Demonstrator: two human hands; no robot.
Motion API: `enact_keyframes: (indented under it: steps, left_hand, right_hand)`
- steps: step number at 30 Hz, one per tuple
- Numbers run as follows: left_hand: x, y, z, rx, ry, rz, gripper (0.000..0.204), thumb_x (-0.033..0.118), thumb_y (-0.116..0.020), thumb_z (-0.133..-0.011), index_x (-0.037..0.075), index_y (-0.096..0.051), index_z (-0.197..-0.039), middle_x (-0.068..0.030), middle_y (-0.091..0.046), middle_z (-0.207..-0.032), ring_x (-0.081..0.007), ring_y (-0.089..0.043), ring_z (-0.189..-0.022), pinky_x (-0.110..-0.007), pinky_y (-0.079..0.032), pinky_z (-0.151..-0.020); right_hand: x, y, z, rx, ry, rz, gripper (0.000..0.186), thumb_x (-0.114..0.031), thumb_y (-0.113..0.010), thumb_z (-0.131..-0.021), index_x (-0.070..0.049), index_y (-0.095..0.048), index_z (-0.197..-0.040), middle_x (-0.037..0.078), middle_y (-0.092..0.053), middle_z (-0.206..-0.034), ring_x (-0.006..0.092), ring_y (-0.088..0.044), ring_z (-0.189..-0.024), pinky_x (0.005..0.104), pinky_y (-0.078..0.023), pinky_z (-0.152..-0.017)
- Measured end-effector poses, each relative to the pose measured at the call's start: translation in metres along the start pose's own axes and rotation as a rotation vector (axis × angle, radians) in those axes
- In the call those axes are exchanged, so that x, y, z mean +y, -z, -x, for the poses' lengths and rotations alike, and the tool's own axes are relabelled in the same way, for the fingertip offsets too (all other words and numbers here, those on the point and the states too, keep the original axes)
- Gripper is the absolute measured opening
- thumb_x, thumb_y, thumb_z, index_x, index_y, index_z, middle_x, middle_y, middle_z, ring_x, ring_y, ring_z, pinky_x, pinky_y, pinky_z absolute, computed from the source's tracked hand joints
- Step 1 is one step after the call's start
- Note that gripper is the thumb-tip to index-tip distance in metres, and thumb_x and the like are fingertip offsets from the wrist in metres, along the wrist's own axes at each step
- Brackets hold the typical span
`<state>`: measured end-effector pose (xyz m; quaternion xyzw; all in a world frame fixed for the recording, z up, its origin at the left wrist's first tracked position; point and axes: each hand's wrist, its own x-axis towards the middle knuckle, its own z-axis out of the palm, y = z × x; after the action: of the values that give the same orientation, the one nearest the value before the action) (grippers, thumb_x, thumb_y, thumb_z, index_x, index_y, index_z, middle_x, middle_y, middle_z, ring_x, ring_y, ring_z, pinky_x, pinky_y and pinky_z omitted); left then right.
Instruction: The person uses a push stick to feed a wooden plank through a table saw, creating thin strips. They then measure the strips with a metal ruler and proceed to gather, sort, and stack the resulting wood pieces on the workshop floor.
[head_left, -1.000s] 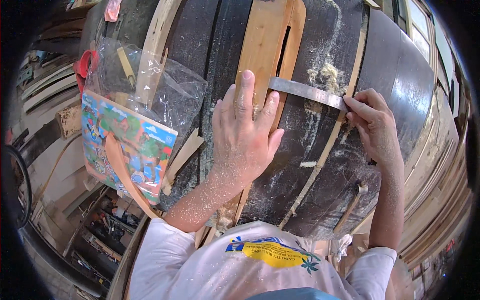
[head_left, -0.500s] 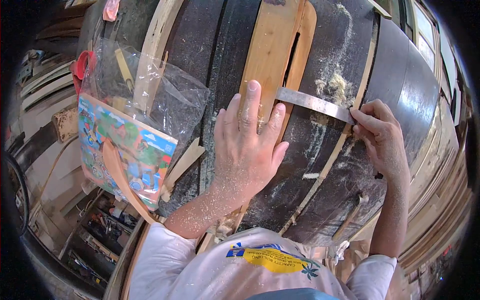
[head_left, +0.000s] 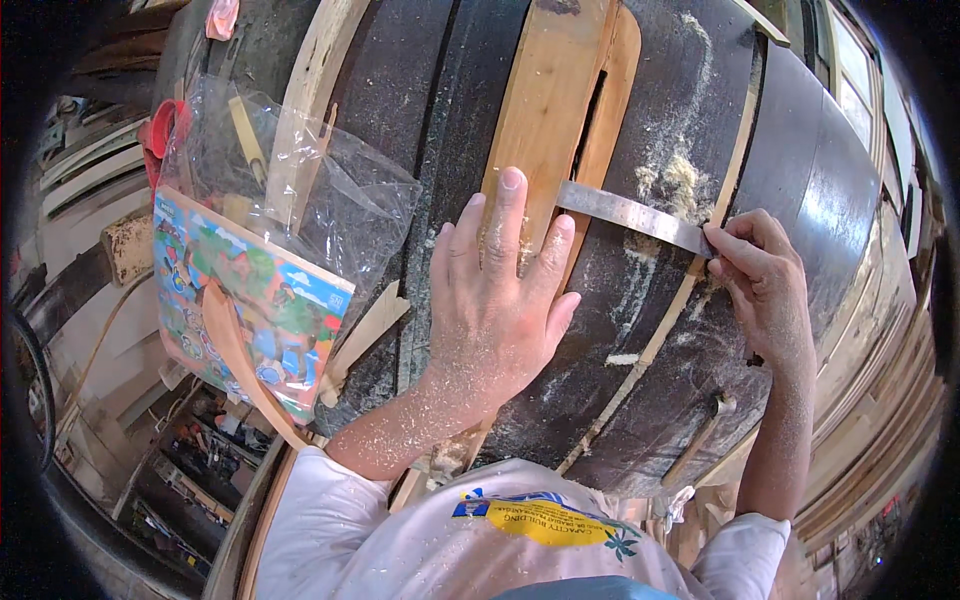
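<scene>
My left hand (head_left: 495,305) lies flat with its fingers spread on a light wooden piece (head_left: 555,85), which has a dark slot along its right side. Between the thumb and fingers of my right hand (head_left: 762,275) is one end of a thin metal strip (head_left: 640,214), perhaps a ruler or blade. Its other end rests at the right edge of the wooden piece, close to my left index finger. Under the strip is a dark workbench top (head_left: 590,330) dusted with sawdust. Both forearms carry wood dust too.
A clear plastic bag (head_left: 350,185) and a colourful printed packet (head_left: 255,290) stand at the left, near a red handle (head_left: 165,135). A curved wooden strip (head_left: 245,350) leans against the packet. A sawdust heap (head_left: 685,180) sits beyond the metal strip. A small chisel-like tool (head_left: 700,435) lies front right.
Both hands and the metal strip hold nearly the same places. The view has shifted slightly, and the strip's left end appears a little lower.
</scene>
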<state>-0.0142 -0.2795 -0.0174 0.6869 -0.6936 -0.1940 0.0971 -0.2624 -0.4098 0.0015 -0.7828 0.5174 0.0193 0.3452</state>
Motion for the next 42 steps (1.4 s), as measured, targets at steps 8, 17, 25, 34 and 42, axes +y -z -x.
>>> enact_keyframes:
  steps: [8, 17, 25, 34, 42]
  left_hand:
    - [0.001, 0.002, 0.001, -0.013, -0.001, -0.011, 0.077, 0.024, -0.085, -0.074, 0.012, -0.053, -0.143, -0.0268, -0.017, -0.16, -0.0462, -0.035, -0.138, -0.056, -0.036, -0.109]
    - [0.004, -0.009, 0.006, 0.2, -0.052, -0.041, 0.066, 0.031, -0.082, -0.077, 0.01, -0.057, -0.135, -0.0233, -0.026, -0.157, -0.0435, -0.037, -0.135, -0.056, -0.037, -0.106]
    - [0.001, -0.005, 0.065, 0.43, -0.138, 0.016, 0.06, 0.022, -0.069, -0.088, 0.003, -0.047, -0.141, -0.0249, -0.042, -0.148, -0.0421, -0.044, -0.134, -0.053, -0.037, -0.11]
    - [0.034, 0.005, 0.306, 0.199, 0.107, 0.029, 0.02, 0.01, -0.07, -0.082, 0.004, -0.065, -0.101, -0.0122, -0.059, -0.094, -0.0331, -0.061, -0.091, -0.045, -0.048, -0.082]
    - [0.022, -0.035, 0.385, 0.273, 0.004, -0.019, 0.029, 0.01, -0.071, -0.082, 0.005, -0.068, -0.11, -0.0092, -0.063, -0.101, -0.0289, -0.062, -0.094, -0.042, -0.047, -0.083]
  right_hand:
    - [0.001, 0.0, 0.001, 0.019, 0.032, 0.019, 0.029, -0.002, -0.073, -0.084, -0.004, -0.073, -0.112, 0.007, -0.062, -0.1, 0.0228, -0.061, -0.096, 0.037, -0.052, -0.082]
    - [0.011, -0.023, 0.02, 0.346, 0.148, 0.321, 0.031, -0.017, -0.069, -0.093, -0.011, -0.069, -0.124, 0.008, -0.063, -0.113, 0.0264, -0.061, -0.107, 0.0383, -0.052, -0.09]
    - [-0.06, -0.049, 0.17, 0.118, 0.313, -0.342, 0.022, -0.006, -0.074, -0.085, -0.002, -0.072, -0.107, 0.012, -0.069, -0.099, 0.0244, -0.067, -0.094, 0.0357, -0.053, -0.084]
    - [-0.078, -0.225, 0.327, -0.881, 0.44, -0.741, 0.03, -0.025, -0.067, -0.095, 0.001, -0.069, -0.11, 0.016, -0.065, -0.104, 0.0297, -0.063, -0.102, 0.0379, -0.05, -0.091]
    - [-0.077, -0.395, 0.33, -0.445, -0.199, -1.014, 0.039, -0.031, -0.056, -0.102, -0.003, -0.059, -0.129, 0.016, -0.064, -0.121, 0.0262, -0.065, -0.098, 0.0389, -0.053, -0.088]
